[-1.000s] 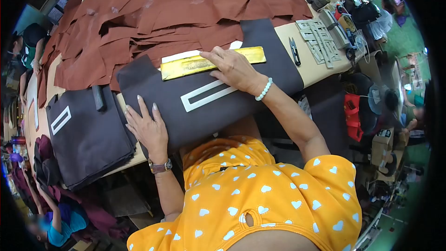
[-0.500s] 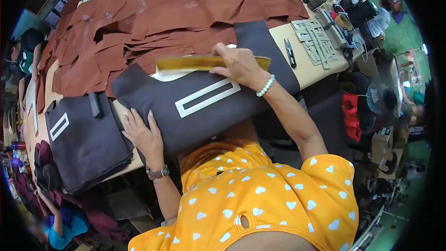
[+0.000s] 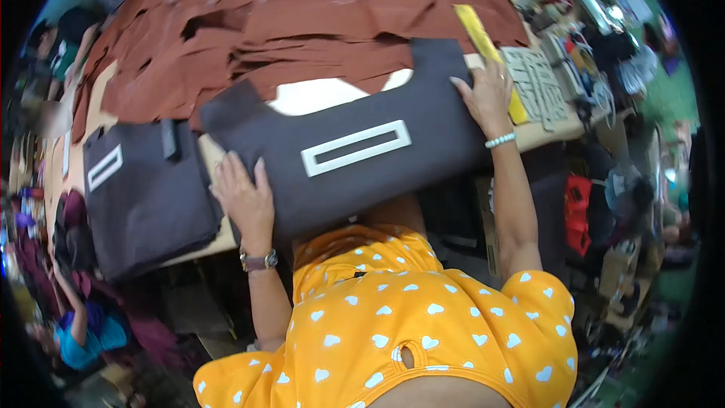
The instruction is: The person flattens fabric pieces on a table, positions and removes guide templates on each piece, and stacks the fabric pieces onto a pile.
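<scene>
A dark brown fabric panel (image 3: pixel 362 196) with a curved cutout along its far edge lies in front of me. A white rectangular frame (image 3: pixel 356 148) rests on it. My left hand (image 3: pixel 245 196) presses flat at the panel's left end, thumb and fingers apart. At the right end, my right hand (image 3: pixel 489 94) lies with its thumb spread over the panel and its fingers over a yellow ruler-like strip (image 3: pixel 474 28). The strip lies on the table, running away from me beside the panel, its middle hidden by the hand.
Left is a stack of dark pieces (image 3: pixel 151 196) with a small white frame (image 3: pixel 105 168) and a dark bar (image 3: pixel 169 140). Red-brown pieces (image 3: pixel 332 7) cover the far table. Cut-out templates (image 3: pixel 536 83) lie at right. A person in turquoise (image 3: pixel 94 340) is at lower left.
My right hand has moved right, carrying the yellow strip off the panel and laying it on the table beside it. My left hand stays on the panel. The view has shifted slightly.
</scene>
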Action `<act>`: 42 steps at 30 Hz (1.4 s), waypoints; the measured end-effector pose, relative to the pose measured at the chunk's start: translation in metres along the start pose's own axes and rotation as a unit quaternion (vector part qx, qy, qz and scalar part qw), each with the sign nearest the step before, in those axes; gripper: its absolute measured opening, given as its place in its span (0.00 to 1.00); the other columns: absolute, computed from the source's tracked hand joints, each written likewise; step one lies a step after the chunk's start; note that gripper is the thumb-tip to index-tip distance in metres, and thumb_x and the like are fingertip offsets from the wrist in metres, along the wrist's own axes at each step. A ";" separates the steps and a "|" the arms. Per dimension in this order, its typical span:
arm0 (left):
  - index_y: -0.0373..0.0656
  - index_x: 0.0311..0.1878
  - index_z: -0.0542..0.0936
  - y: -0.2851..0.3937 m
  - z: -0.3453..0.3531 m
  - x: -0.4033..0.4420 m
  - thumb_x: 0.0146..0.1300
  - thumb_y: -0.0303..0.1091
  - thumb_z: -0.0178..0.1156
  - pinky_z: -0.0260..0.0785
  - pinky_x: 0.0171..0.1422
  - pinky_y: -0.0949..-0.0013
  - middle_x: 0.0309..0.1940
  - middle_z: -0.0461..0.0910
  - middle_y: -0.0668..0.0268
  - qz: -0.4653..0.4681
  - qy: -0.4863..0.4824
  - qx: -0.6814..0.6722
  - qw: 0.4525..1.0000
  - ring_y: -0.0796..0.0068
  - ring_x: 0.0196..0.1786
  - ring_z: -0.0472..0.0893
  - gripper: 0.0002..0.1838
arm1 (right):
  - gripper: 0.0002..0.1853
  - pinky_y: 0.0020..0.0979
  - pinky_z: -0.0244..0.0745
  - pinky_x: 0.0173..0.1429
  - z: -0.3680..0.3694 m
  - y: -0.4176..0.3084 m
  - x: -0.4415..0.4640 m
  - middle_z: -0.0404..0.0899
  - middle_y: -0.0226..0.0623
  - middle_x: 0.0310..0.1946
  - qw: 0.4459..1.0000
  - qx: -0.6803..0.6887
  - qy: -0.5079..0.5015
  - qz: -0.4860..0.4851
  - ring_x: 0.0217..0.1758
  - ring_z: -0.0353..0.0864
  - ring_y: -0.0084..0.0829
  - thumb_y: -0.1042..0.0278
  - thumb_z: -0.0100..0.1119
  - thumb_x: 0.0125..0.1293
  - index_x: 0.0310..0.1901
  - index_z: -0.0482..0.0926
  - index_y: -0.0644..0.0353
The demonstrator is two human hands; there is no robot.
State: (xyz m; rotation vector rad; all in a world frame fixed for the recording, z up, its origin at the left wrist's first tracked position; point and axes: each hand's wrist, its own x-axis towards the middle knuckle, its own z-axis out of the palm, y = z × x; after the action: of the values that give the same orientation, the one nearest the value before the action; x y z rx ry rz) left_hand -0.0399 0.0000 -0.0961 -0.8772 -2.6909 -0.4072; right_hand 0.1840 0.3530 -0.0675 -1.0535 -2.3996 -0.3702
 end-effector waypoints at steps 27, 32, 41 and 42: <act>0.36 0.68 0.57 -0.362 -0.139 0.165 0.51 0.48 0.63 0.45 0.69 0.34 0.72 0.50 0.55 -0.253 0.145 0.241 0.926 0.51 0.73 0.50 0.45 | 0.34 0.38 0.65 0.64 -0.020 -0.415 0.095 0.62 0.51 0.62 0.803 0.561 -0.057 -0.193 0.62 0.68 0.49 0.77 0.59 0.54 0.65 0.62 0.59; 0.37 0.69 0.57 -0.389 -0.120 0.176 0.51 0.47 0.63 0.43 0.69 0.33 0.72 0.49 0.58 -0.290 0.083 0.287 0.909 0.53 0.74 0.48 0.45 | 0.34 0.43 0.69 0.59 -0.008 -0.444 0.094 0.58 0.52 0.65 0.826 0.500 -0.060 -0.253 0.58 0.70 0.53 0.78 0.53 0.54 0.66 0.59 0.62; 0.49 0.71 0.54 -0.385 -0.084 0.178 0.55 0.67 0.53 0.39 0.67 0.29 0.72 0.45 0.48 -0.252 0.183 0.220 0.924 0.47 0.74 0.43 0.47 | 0.35 0.46 0.70 0.56 0.012 -0.467 0.108 0.59 0.51 0.64 0.862 0.432 -0.053 -0.259 0.54 0.73 0.55 0.76 0.51 0.53 0.66 0.57 0.64; 0.48 0.71 0.54 -0.366 -0.079 0.176 0.55 0.69 0.51 0.38 0.68 0.30 0.71 0.47 0.48 -0.246 0.167 0.157 0.942 0.46 0.74 0.43 0.47 | 0.35 0.46 0.70 0.57 0.011 -0.465 0.108 0.59 0.51 0.64 0.863 0.432 -0.082 -0.248 0.55 0.72 0.55 0.76 0.51 0.53 0.66 0.57 0.65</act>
State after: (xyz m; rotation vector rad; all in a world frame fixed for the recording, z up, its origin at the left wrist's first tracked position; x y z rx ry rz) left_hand -0.3838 -0.2190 -0.0268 -0.0307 -2.5219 -0.1904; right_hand -0.2289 0.1148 -0.0421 -0.0556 -2.5117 0.6305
